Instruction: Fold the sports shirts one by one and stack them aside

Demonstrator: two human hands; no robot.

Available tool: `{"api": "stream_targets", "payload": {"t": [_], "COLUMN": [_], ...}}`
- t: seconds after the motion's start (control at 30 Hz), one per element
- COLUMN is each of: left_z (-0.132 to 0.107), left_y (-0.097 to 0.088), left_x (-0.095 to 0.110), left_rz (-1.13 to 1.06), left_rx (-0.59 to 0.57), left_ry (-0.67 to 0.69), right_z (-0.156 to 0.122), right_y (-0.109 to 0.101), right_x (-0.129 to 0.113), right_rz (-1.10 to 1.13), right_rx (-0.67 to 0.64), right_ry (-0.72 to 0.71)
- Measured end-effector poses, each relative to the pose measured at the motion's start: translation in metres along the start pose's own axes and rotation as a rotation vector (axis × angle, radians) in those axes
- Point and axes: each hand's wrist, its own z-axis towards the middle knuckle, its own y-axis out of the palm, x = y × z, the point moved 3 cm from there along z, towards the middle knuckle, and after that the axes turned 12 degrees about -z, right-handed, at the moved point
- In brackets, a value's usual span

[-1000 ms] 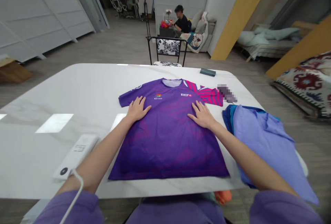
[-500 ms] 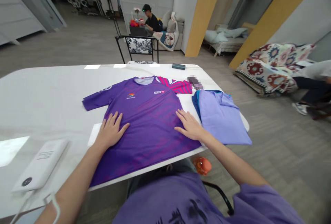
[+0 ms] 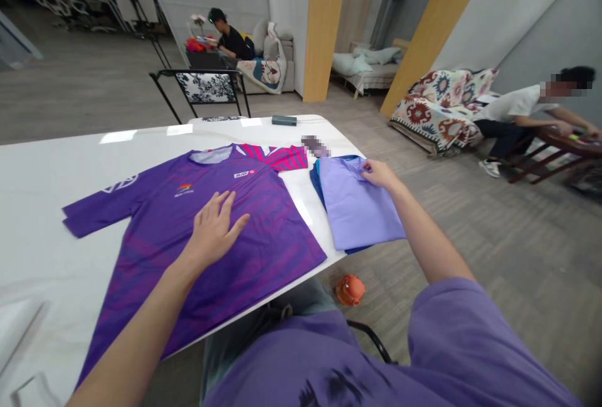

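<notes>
A purple short-sleeved jersey (image 3: 226, 231) lies spread on the white table, with one plain purple sleeve and one pink striped sleeve. My left hand (image 3: 214, 231) is over its middle, fingers apart and holding nothing; whether the fingertips touch the cloth I cannot tell. To the right, a folded lavender garment (image 3: 357, 206) rests on darker blue folded cloth (image 3: 316, 184) at the table's edge. At its upper right corner my right hand (image 3: 382, 176) has its fingers bent and pinched on the lavender fabric.
The white table (image 3: 37, 181) carries a dark green case (image 3: 284, 120) at its far edge and a blurred-out item (image 3: 315, 145). Beyond stands a chair (image 3: 207, 88). An orange pot-like object (image 3: 350, 290) is below the edge. Two people (image 3: 235, 43) sit farther off.
My right hand has left the jersey's right side and moved to the lavender garment. My left hand has shifted toward the jersey's middle. The view has turned to the right.
</notes>
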Motion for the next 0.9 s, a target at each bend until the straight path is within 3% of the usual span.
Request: {"api": "stream_targets", "payload": {"t": [0.1,0.13,0.2,0.3,0.33,0.43,0.53,0.7,0.9], "left_z": [0.002,0.003,0.006,0.014,0.016,0.019,0.019,0.025,0.04], "left_y": [0.007,0.009,0.013,0.019,0.02,0.021,0.017,0.006,0.0], "left_x": [0.023,0.028,0.037,0.049,0.052,0.059,0.058,0.067,0.117], "left_rz": [-0.009,-0.012,-0.021,-0.033,-0.035,-0.04,-0.051,-0.095,-0.207], "left_rx": [-0.036,-0.05,-0.072,-0.092,-0.097,-0.11,-0.106,-0.066,-0.065], "left_ry": [0.075,0.091,0.11,0.121,0.123,0.126,0.122,0.144,0.21], "right_z": [-0.032,-0.037,-0.032,0.003,0.017,0.05,0.055,0.02,-0.047], "right_y": [-0.005,-0.008,-0.013,-0.015,-0.012,-0.004,-0.012,-0.053,-0.108], "right_x": [0.005,0.009,0.019,0.033,0.034,0.032,0.027,0.015,-0.013], "right_rz": [0.188,0.24,0.256,0.09,0.035,-0.058,-0.101,-0.133,-0.14], "right_rx": [-0.173,-0.201,-0.071,0.218,0.218,0.04,0.027,0.294,0.52], "right_ry": [-0.289,-0.327,-0.251,0.014,0.071,0.146,0.18,0.143,0.09]}}
